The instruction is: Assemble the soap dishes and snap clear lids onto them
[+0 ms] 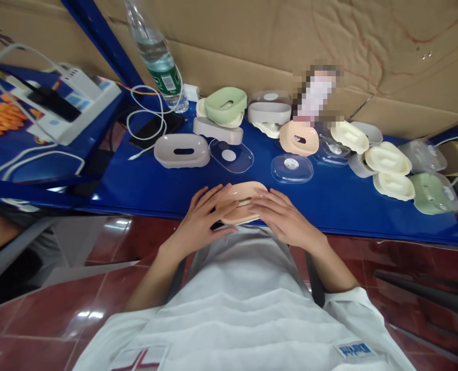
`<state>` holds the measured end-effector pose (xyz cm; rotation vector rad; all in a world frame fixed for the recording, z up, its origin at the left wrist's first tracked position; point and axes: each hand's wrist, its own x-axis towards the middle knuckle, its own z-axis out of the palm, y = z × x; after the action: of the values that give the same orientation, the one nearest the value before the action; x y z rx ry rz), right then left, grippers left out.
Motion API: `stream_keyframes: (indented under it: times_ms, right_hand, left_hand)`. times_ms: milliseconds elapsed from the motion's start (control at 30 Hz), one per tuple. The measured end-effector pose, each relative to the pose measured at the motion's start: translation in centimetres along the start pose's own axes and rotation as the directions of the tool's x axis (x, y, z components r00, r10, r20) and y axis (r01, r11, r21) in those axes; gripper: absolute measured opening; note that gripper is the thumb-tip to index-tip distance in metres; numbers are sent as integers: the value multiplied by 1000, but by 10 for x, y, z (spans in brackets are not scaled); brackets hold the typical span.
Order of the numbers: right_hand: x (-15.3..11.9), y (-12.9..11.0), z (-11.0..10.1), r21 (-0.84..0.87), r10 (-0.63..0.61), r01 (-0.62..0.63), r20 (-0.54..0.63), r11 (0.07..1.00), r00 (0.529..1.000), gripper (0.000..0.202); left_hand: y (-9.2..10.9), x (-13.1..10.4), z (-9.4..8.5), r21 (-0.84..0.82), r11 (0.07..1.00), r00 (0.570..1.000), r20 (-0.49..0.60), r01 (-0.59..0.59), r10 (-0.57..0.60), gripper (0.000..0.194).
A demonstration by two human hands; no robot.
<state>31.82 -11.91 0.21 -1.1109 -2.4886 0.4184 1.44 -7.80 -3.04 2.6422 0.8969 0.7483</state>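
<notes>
Both hands hold a peach oval soap dish [243, 194] at the near edge of the blue table [155, 185]. My left hand [203, 219] cups its left side with fingers spread over the top. My right hand [283, 216] covers its right side the same way. Most of the dish is hidden under my fingers. Farther back lie more soap-dish parts: a grey dish [181, 150], a green dish [225, 103], another peach dish [299, 138], cream dishes [387, 157] and clear plastic lids [291, 168].
A water bottle [155, 54] stands at the back left beside a white cable [147, 116] and a dark phone [153, 130]. A white power strip [64, 103] sits on the left shelf. Cardboard [329, 36] lines the back. Red tiled floor lies below.
</notes>
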Motion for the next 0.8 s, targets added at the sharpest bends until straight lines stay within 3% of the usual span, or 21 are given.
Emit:
stream_keyframes:
  times_ms: [100, 200, 267, 367, 433, 533, 600, 700, 800]
  right_hand:
    - [-5, 22, -9, -116, 183, -194, -97, 974, 978, 52]
    - [-16, 45, -11, -243, 410, -469, -257, 849, 875, 63]
    - [-23, 54, -10, -276, 452, -531, -303, 801, 839, 63]
    - [-30, 50, -10, -284, 389, -492, -349, 823, 852, 53]
    - [-31, 39, -9, -271, 307, -409, -348, 872, 886, 51]
    - [-25, 21, -5, -223, 150, -195, -203, 955, 968, 55]
    - [-19, 12, 0, -195, 84, -103, -103, 975, 991, 54]
    - [-11, 6, 7, -185, 96, -105, -57, 977, 994, 46]
    - [-11, 7, 5, -178, 122, -127, -38, 976, 992, 52]
  left_hand:
    - [3, -2, 2, -40, 999, 1000, -7, 1, -1, 58]
    - [6, -2, 5, -43, 999, 998, -64, 1, -4, 56]
    - [9, -1, 8, -24, 1000, 996, -93, 8, -11, 55]
    - [13, 2, 12, 25, 1000, 990, -138, -11, 15, 43]
    - [15, 3, 16, 59, 998, 987, -154, -29, 38, 37]
    - [16, 5, 21, 83, 995, 986, -151, -53, 65, 36]
    - [15, 6, 23, 73, 995, 987, -142, -62, 71, 38]
    - [12, 6, 23, 49, 998, 992, -118, -45, 50, 40]
    - [10, 5, 22, 26, 1000, 995, -101, -14, 17, 41]
